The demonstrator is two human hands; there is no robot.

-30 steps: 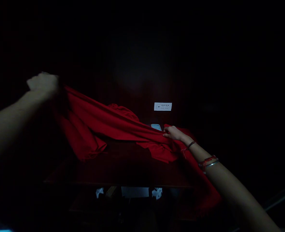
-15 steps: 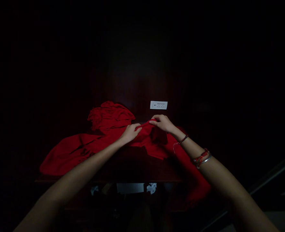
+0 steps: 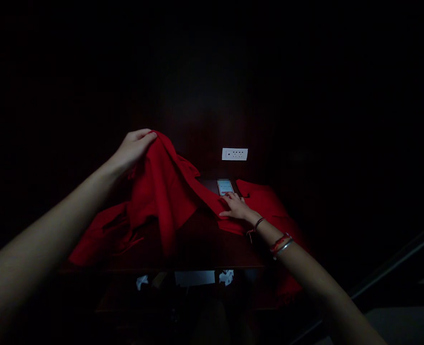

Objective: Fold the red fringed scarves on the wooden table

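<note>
A red cloth (image 3: pixel 176 191), perhaps a shawl, stretches across a dark table (image 3: pixel 200 244). My left hand (image 3: pixel 136 146) pinches its edge and holds it up at the left, so the fabric hangs down in folds. Lower on the right, my right hand (image 3: pixel 235 207) lies over the cloth with fingers spread and thumb apart, palm down. Just beyond those fingertips is a phone (image 3: pixel 225 187) with a lit screen, its near end partly covered by the hand. More red fabric (image 3: pixel 265 206) spreads to the right and drops over the table's front edge.
A white power socket panel (image 3: pixel 234 154) is on the dark wall behind the table. Below the tabletop, a pale flat object (image 3: pixel 195 278) and crumpled white pieces (image 3: pixel 226 277) show. Pale bars (image 3: pixel 395 268) run diagonally at lower right. Most surroundings are too dark to make out.
My left hand has lifted the cloth up and to the left. My right hand has let go of the cloth's edge and moved down, its fingers spreading. The phone has come into view.
</note>
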